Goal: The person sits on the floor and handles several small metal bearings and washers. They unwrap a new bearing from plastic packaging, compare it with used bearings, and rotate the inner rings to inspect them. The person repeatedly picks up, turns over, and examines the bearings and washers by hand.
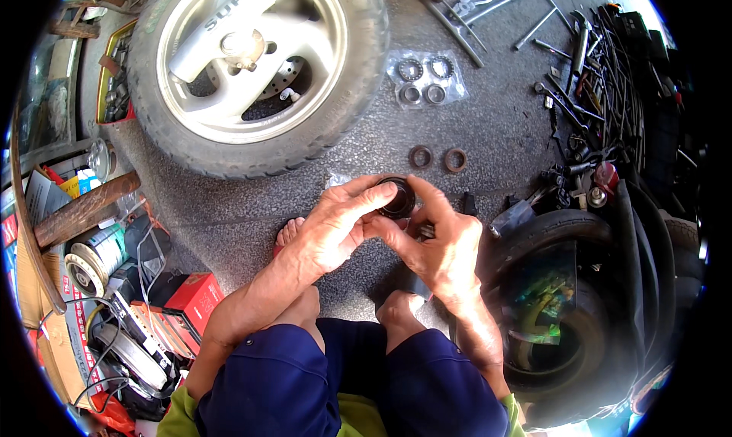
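Between my two hands, above the floor, is a dark ring-shaped part (399,199) that looks like a bearing or a seal. My left hand (339,220) grips its left side, thumb across the upper edge. The fingers of my right hand (442,246) close round its right side. A small shiny bit shows among the right fingers, too hidden to name. Beyond my hands lie two brown rings, the left ring (420,167) and the right ring (455,150). Past them, a clear plastic pack (428,80) holds two toothed dark rings and two smaller metal rings.
A large motorcycle wheel (347,136) with a silver rim lies at the upper left. Many hand tools (579,94) spread along the right. Tyres (534,239) stand near my right leg. At the left are a wooden-handled tool (88,207), a wire spool (95,262) and a red box (194,304).
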{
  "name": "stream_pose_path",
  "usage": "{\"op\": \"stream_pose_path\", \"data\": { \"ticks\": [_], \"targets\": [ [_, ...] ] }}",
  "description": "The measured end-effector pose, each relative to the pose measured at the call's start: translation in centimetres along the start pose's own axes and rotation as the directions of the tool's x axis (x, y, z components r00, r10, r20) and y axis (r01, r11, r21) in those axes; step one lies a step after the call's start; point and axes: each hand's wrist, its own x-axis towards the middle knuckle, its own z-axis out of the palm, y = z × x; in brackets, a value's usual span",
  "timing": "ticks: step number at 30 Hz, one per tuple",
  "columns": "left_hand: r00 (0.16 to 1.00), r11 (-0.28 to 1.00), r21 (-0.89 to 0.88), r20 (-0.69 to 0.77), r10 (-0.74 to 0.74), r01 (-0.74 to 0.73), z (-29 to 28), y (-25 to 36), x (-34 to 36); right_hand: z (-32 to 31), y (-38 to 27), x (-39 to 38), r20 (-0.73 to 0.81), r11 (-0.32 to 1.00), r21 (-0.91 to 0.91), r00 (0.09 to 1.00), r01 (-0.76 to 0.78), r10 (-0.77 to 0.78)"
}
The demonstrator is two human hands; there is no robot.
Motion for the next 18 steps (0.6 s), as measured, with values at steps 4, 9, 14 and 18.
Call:
{"op": "stream_pose_path", "data": {
  "ticks": [4, 9, 14, 18],
  "targets": [
    [1.000, 0.999, -0.035, -0.022, 0.019, -0.020, -0.1, 0.5, 0.1, -0.8, 1.2, 0.6, 0.086, 0.731, 0.599, 0.934, -0.327, 0.347],
    [0.999, 1.000, -0.008, -0.031, 0.030, -0.030, 0.1, 1.1, 0.0, -1.3, 4.5, 1.8, 0.288, 0.160, 0.920, 0.894, -0.358, 0.344],
    [0.995, 0.990, 0.141, -0.089, 0.044, -0.031, 0.6, 1.4, -0.2, 0.4, 4.5, 2.1, 0.439, -0.073, 0.895, 0.839, -0.441, 0.322],
    [0.993, 0.989, 0.137, -0.099, 0.070, -0.056, 0.4, 1.6, -0.1, 0.8, 4.7, 1.8, 0.412, -0.067, 0.910, 0.871, -0.410, 0.268]
  ]
}}
